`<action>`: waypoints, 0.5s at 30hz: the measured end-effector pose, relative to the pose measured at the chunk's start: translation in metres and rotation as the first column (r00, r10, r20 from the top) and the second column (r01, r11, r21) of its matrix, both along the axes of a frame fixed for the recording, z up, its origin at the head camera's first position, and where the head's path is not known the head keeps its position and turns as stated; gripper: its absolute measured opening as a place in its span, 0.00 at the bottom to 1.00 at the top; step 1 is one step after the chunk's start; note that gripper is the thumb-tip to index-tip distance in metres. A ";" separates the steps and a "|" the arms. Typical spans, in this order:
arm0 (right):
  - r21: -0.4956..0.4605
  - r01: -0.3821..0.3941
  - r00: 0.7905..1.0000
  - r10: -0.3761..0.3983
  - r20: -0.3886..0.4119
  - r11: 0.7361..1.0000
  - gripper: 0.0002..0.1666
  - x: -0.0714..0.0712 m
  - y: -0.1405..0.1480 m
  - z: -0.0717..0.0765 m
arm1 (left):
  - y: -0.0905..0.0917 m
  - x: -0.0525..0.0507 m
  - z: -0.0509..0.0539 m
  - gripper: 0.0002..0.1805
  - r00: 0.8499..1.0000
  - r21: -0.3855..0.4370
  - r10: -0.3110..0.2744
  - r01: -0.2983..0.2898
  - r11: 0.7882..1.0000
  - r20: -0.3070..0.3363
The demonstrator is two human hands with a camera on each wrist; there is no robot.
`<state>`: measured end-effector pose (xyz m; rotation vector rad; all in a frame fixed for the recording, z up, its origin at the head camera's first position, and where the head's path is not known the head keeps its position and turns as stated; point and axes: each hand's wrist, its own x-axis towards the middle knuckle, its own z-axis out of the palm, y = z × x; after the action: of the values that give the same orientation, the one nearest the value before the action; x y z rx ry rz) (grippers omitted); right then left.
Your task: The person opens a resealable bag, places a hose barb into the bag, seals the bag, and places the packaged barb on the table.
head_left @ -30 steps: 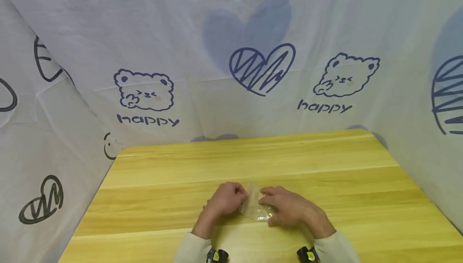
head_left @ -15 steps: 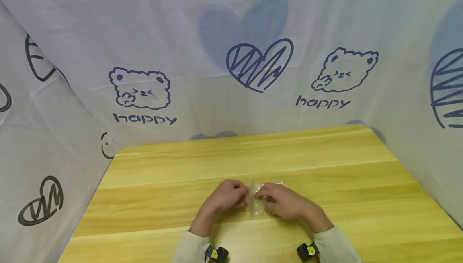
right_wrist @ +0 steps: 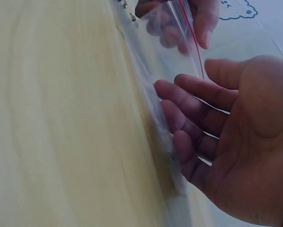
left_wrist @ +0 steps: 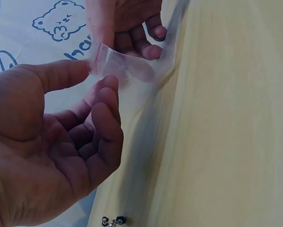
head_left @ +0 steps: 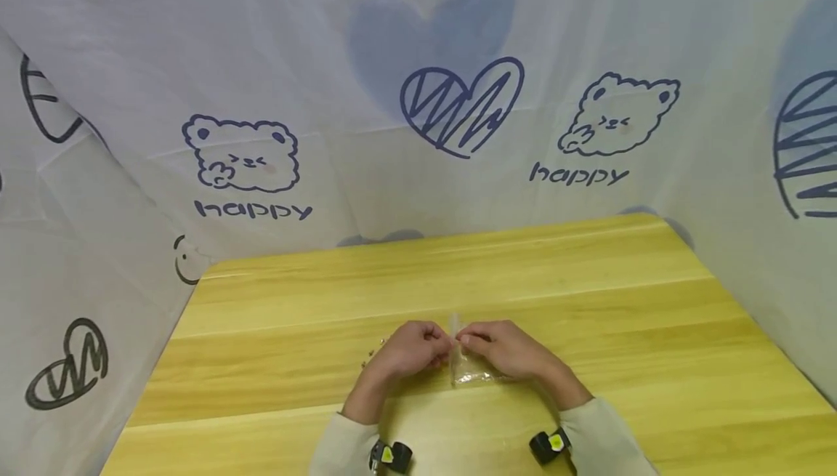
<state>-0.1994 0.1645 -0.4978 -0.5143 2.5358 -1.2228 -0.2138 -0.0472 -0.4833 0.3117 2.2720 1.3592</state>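
A small clear zip bag (head_left: 469, 372) with a red line along its seal stands between both hands, just over the wooden table. My left hand (head_left: 410, 349) pinches the seal edge at its left, thumb on one side and fingertips on the other. On the right, my right hand (head_left: 515, 349) holds the same edge between thumb and index finger, its other fingers loosely bent along the bag. In the right wrist view the bag (right_wrist: 172, 33) looks see-through, with left fingers showing behind it. Whether anything lies inside is hard to tell.
Several tiny shiny pieces (head_left: 371, 353) lie on the table (head_left: 294, 301) beside the left wrist; their kind is too small to tell. A white cloth (head_left: 353, 171) printed with hearts and bears hangs behind the table and along its sides.
The bag has turned so its seal edge stands upright between the hands. My right hand has moved from the bag's body to the seal edge, closer to the left hand.
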 end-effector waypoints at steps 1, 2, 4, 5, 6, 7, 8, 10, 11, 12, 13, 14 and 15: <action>-0.013 0.008 1.000 -0.008 0.008 1.000 0.16 0.000 -0.001 0.000 | 0.000 0.000 0.000 0.10 1.000 0.000 -0.003 0.003 1.000 -0.002; -0.024 0.016 1.000 -0.016 0.013 1.000 0.16 -0.001 -0.003 -0.001 | 0.001 0.001 0.000 0.09 1.000 0.002 -0.004 0.004 1.000 -0.002; -0.048 0.039 0.999 -0.038 0.032 0.998 0.17 -0.001 -0.005 -0.001 | 0.002 0.001 0.001 0.07 1.000 -0.001 -0.008 0.008 1.000 -0.001; -0.061 0.052 0.998 -0.049 0.042 0.997 0.18 -0.002 -0.006 -0.002 | 0.002 0.002 0.001 0.06 1.000 -0.001 -0.012 0.012 1.000 -0.005; -0.073 0.064 0.997 -0.060 0.051 0.995 0.18 -0.002 -0.007 -0.003 | 0.003 0.002 0.001 0.06 1.000 -0.001 -0.016 0.016 1.000 -0.006; -0.084 0.074 0.996 -0.070 0.058 0.994 0.18 -0.002 -0.007 -0.003 | 0.003 0.002 0.001 0.06 1.000 0.000 -0.020 0.020 1.000 -0.008; -0.094 0.084 0.995 -0.078 0.066 0.992 0.18 -0.002 -0.007 -0.003 | 0.003 0.002 0.001 0.07 1.000 -0.003 -0.024 0.024 1.000 -0.011; -0.112 0.095 0.993 -0.086 0.078 0.989 0.18 -0.002 -0.008 -0.004 | 0.004 0.002 -0.001 0.07 0.999 -0.002 -0.033 0.033 0.999 -0.015; -0.118 0.099 0.993 -0.090 0.082 0.988 0.17 -0.002 -0.008 -0.004 | 0.004 0.002 -0.001 0.08 0.999 -0.002 -0.037 0.037 0.999 -0.020; -0.124 0.103 0.992 -0.092 0.087 0.987 0.17 -0.002 -0.008 -0.004 | 0.004 0.002 -0.002 0.08 0.999 -0.003 -0.041 0.040 0.999 -0.022; -0.126 0.108 0.991 -0.096 0.091 0.986 0.17 -0.002 -0.009 -0.004 | 0.004 0.001 -0.003 0.09 0.999 -0.005 -0.044 0.044 0.999 -0.026; -0.125 0.112 0.991 -0.100 0.093 0.986 0.17 -0.002 -0.009 -0.003 | 0.004 0.001 -0.004 0.09 0.998 -0.009 -0.048 0.047 0.999 -0.031; -0.120 0.116 0.990 -0.106 0.091 0.986 0.16 -0.002 -0.009 -0.003 | 0.004 0.001 -0.005 0.09 0.998 -0.009 -0.051 0.050 0.999 -0.034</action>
<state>-0.2018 0.1552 -0.5013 -0.3440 2.4573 -1.4185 -0.2124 -0.0429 -0.4881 0.3898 2.2814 1.3282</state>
